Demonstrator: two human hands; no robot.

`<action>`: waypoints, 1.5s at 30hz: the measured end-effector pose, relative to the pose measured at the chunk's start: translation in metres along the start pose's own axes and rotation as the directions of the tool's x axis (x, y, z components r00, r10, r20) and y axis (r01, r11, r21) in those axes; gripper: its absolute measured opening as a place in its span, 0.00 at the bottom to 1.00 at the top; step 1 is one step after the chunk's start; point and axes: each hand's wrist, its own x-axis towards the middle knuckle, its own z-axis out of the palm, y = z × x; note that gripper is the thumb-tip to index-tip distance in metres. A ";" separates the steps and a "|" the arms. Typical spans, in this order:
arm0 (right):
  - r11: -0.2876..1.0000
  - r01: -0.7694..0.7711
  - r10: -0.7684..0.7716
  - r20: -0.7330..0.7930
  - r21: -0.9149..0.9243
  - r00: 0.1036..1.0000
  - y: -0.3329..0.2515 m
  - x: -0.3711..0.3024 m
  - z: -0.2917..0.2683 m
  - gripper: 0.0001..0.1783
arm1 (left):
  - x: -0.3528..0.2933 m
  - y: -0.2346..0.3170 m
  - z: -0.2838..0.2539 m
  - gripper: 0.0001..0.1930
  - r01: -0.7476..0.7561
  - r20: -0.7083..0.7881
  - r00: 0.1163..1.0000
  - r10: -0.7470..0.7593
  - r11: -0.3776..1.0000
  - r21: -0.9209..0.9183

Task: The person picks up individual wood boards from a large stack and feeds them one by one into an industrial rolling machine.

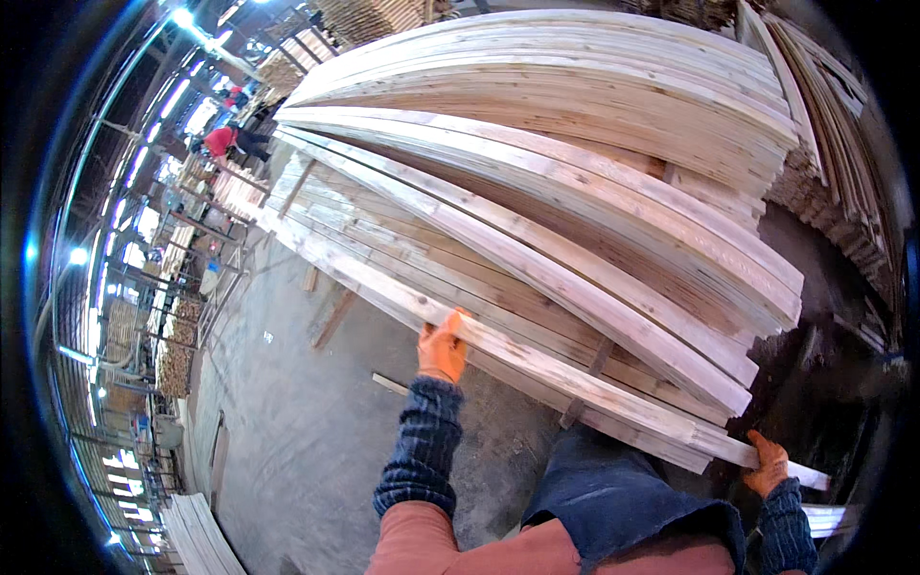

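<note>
A long pale wooden board (565, 376) lies along the near edge of a low layer of boards (422, 257). My left hand (443, 349), in an orange glove, grips this board near its middle, fingertips over the top edge. Close to the right end of the same board, my right hand (769, 464), also gloved in orange, has its fingers closed round it. The end sticks out past my right hand. Two more loose boards (594, 286) lie slanted across the layer just beyond.
Tall stacks of boards (575, 101) stand behind. A spacer stick (572, 414) pokes out from under the near boards. Wood offcuts (333, 319) lie on the concrete floor (287, 422). A person in red (222, 142) bends over at far left. More planks (199, 537) lie lower left.
</note>
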 end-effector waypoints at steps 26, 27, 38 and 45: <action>0.928 0.363 -0.318 -0.327 0.086 0.890 -0.249 0.190 -0.101 0.40 | 0.100 0.065 0.177 0.29 0.507 0.541 0.775 -0.327 0.833 -0.222; 0.938 0.342 -0.305 -0.352 0.048 0.885 -0.236 0.187 -0.100 0.40 | 0.116 0.069 0.169 0.25 0.457 0.436 0.844 -0.312 0.844 -0.280; 0.994 0.098 -0.106 -0.458 -0.040 0.883 -0.191 0.163 -0.085 0.37 | 0.183 0.081 0.139 0.16 0.524 0.300 0.805 -0.511 0.851 0.043; 0.992 0.117 -0.119 -0.500 -0.036 0.858 -0.189 0.165 -0.066 0.34 | 0.120 0.099 0.142 0.31 0.008 -0.008 1.000 -0.007 0.980 0.201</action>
